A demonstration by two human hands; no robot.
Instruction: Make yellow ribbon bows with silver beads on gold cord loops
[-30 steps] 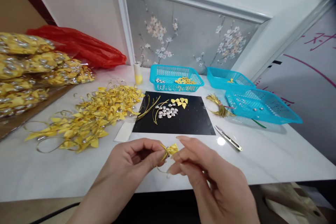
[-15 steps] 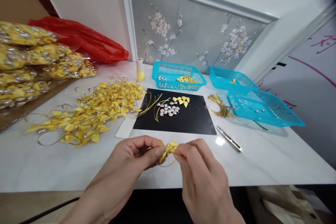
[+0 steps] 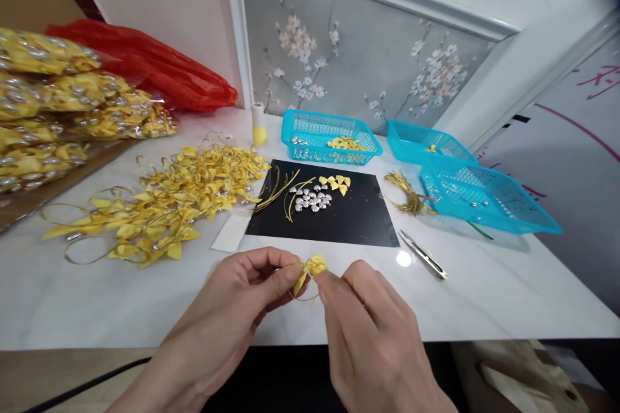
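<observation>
A small yellow ribbon bow with a thin gold cord loop under it is held above the white table's front edge. My left hand pinches its left side between thumb and forefinger. My right hand pinches its right side, fingers closed. Just beyond lies a black mat carrying silver heart beads, a few yellow bows and gold cords.
A heap of finished yellow bows lies at the left, with bagged ones and a red plastic bag behind. Three blue baskets stand at the back and right. Thread snips and a gold cord bundle lie right of the mat.
My right hand, which had its fingers loosely spread beside the bow, closed onto the bow's right side. Both hands stayed near the table's front edge.
</observation>
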